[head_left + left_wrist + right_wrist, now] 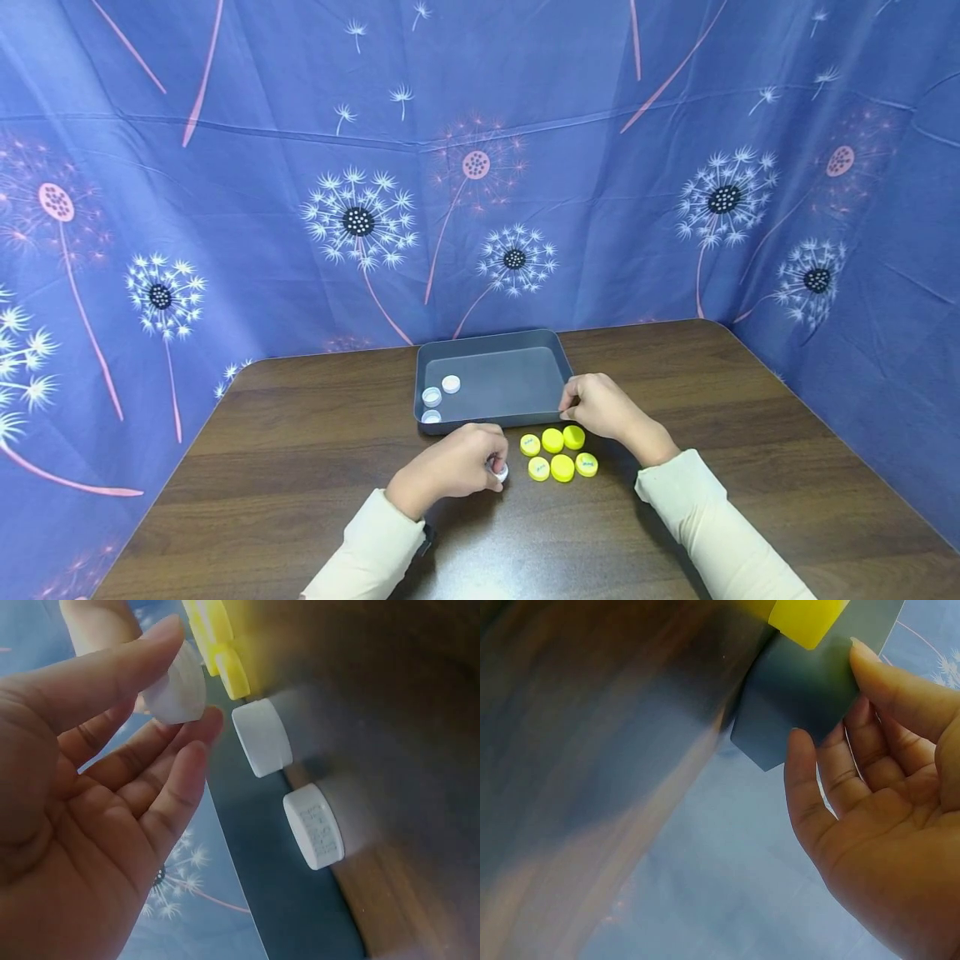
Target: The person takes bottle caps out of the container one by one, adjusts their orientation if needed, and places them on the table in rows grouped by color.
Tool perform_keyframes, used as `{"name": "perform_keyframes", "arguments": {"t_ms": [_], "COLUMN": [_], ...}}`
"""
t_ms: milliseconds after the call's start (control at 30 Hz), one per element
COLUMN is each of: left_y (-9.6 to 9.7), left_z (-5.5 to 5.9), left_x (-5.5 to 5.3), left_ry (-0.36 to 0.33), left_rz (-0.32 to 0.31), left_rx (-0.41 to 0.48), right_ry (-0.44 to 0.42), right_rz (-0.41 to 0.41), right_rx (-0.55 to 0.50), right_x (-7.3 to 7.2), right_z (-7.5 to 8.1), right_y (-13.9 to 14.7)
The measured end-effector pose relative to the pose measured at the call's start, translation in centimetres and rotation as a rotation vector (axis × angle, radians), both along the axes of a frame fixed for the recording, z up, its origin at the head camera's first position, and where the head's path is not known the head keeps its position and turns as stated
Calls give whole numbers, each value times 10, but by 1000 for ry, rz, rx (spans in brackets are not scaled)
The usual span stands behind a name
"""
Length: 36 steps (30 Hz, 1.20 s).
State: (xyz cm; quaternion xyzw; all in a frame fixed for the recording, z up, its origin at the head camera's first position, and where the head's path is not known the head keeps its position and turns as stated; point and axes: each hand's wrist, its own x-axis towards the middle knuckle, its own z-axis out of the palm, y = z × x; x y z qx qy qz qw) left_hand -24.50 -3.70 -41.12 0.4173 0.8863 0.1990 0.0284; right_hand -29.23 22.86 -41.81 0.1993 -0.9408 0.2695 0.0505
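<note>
My left hand [461, 462] pinches a white bottle cap [184, 688] between thumb and fingertips, low over the table in front of the dark grey tray [495, 422]. Two more white caps [261, 739] stand near that hand in the left wrist view; in the head view the hand largely covers this spot. At the tray's near right corner, my right hand [603, 407] holds the rim with thumb and fingers. Several yellow bottle caps [562, 467] lie in two rows between the hands. Inside the tray, along its left part, are three white caps [451, 384].
The brown wooden table [315, 425] extends to both sides of the tray. A blue cloth [420, 75] with dandelion prints hangs behind the table and along its sides. The tray's far wall stands close to this cloth.
</note>
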Motion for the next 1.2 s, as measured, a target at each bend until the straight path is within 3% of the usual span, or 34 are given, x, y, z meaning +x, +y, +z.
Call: {"name": "perform_keyframes", "arguments": {"t_ms": [100, 300, 600, 1033, 1200], "left_y": [3, 9, 12, 11, 11], "left_z": [-1, -4, -8, -8, -8], "left_x": [3, 9, 10, 10, 10], "left_ry": [20, 134, 181, 177, 207], "left_rz": [8, -3, -51, -33, -24], "left_rx": [-41, -147, -121, -118, -129], "right_ry": [2, 7, 20, -2, 0], "right_rz": [6, 4, 7, -13, -6], "right_rx": [-6, -8, -1, 5, 1], "right_x": [0, 0, 0, 1, 1], "right_z": [0, 0, 0, 0, 0], "right_y": [0, 0, 0, -1, -1]}}
